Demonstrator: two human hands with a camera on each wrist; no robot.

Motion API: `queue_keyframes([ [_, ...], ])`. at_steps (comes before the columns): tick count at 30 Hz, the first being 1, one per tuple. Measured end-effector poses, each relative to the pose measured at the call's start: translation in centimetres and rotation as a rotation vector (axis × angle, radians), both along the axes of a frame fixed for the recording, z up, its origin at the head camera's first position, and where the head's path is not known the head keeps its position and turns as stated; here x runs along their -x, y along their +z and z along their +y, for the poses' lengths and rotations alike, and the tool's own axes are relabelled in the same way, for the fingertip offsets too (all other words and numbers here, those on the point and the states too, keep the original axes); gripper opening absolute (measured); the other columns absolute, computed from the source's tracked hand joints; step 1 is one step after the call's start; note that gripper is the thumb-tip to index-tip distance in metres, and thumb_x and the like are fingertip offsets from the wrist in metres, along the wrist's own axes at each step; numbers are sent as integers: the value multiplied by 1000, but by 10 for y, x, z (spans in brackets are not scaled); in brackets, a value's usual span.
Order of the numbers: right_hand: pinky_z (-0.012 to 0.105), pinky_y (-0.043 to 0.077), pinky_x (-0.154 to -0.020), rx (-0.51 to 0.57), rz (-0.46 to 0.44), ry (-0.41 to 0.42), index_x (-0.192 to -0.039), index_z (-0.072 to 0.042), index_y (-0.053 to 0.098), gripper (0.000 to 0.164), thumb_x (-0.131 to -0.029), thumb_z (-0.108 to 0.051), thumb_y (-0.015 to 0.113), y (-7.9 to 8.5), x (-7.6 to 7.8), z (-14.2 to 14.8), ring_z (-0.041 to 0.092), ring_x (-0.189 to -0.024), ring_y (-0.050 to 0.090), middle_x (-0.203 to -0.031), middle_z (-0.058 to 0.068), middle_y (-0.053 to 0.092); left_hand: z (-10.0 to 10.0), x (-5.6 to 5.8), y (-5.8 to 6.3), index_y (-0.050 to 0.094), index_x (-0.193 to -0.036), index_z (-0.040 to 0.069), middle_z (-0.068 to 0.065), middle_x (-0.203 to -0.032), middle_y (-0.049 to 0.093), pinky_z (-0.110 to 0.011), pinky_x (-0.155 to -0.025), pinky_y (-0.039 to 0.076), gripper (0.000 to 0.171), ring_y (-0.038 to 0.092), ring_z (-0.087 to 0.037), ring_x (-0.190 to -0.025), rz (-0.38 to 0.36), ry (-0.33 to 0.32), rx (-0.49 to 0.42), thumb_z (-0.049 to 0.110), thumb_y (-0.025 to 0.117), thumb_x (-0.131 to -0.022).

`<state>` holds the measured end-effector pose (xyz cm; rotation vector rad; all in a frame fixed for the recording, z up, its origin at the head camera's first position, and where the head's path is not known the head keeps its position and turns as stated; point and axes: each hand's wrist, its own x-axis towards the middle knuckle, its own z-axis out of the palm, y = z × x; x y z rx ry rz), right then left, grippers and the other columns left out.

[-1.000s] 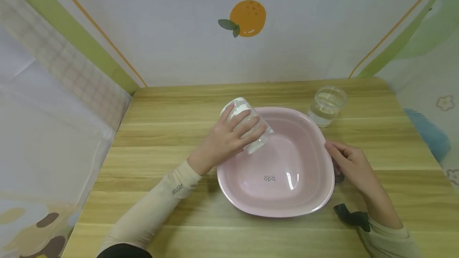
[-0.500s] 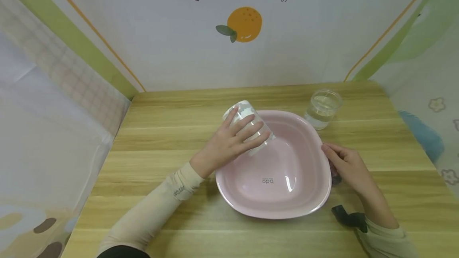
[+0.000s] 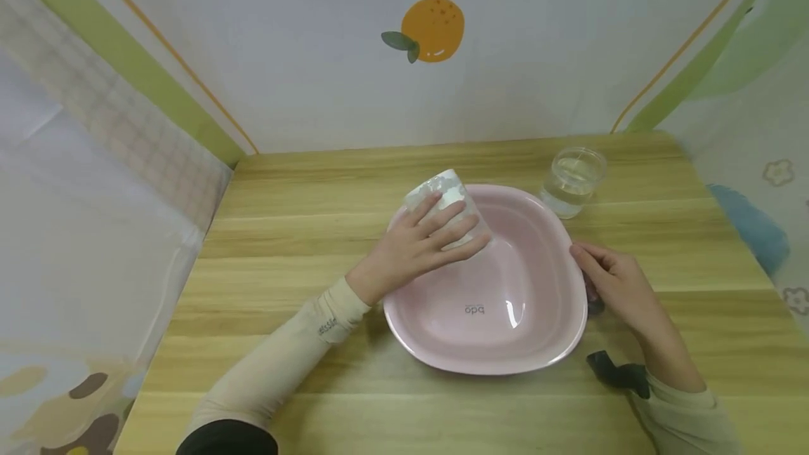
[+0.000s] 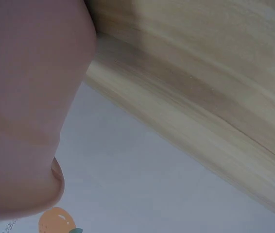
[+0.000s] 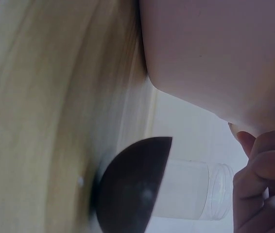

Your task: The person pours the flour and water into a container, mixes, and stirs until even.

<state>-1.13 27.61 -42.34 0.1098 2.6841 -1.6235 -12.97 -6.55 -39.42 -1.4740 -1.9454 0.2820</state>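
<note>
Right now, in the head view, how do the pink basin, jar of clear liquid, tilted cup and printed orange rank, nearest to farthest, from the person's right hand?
1. Pink basin: its right rim is pinched by the right hand.
2. Jar of clear liquid: ahead of that hand.
3. Tilted cup: leftward, held in the left hand.
4. Printed orange: farthest, up ahead.

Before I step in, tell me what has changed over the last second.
The left hand has shifted slightly to the person's right, carrying the tilted cup a little farther over the pink basin. Nothing was taken hold of or let go. The right hand still holds the basin, which stays put, as does the clear jar.
</note>
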Motion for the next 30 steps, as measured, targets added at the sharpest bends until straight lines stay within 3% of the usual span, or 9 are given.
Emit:
queue_keyframes([
  [11, 25, 42, -43, 17, -11, 20, -132, 7, 65, 41, -111, -25, 52, -3, -7, -1, 9, -53, 50, -63, -7, 53, -1, -4, -1, 29, -163, 34, 6, -166, 37, -44, -134, 24, 73, 38, -18, -153, 22, -25, 32, -2, 51, -103],
  [16, 25, 42, -44, -22, 0, 13, -132, 4, 66, 40, -111, -27, 51, 0, -4, 2, 9, -54, 50, -63, -8, 52, 2, 0, -1, 32, -162, 32, 4, -165, 38, -46, -135, 21, 70, 38, -20, -153, -23, -28, 5, -4, 48, -103],
  [21, 25, 42, -43, -18, 8, 17, -133, 4, 66, 41, -111, -27, 52, 5, -1, 3, 10, -53, 49, -63, -6, 53, 4, 2, -1, 32, -161, 32, 5, -164, 39, -44, -134, 24, 74, 39, -19, -152, 20, -19, -8, -7, 51, -100],
  [25, 25, 41, -41, -25, 6, 22, -135, 6, 64, 42, -111, -26, 51, 5, -2, 2, 10, -51, 48, -61, -5, 52, 5, 0, -2, 25, -163, 31, 6, -166, 36, -41, -134, 24, 81, 37, -17, -154, 68, 6, 34, -8, 52, -97],
  [30, 25, 42, -41, -45, -7, 9, -136, 5, 63, 44, -111, -29, 52, 4, -3, 0, 11, -50, 49, -60, -2, 53, 5, -2, -1, 22, -164, 30, 5, -167, 34, -43, -135, 21, 80, 36, -17, -155, 70, 11, 71, -7, 51, -99],
])
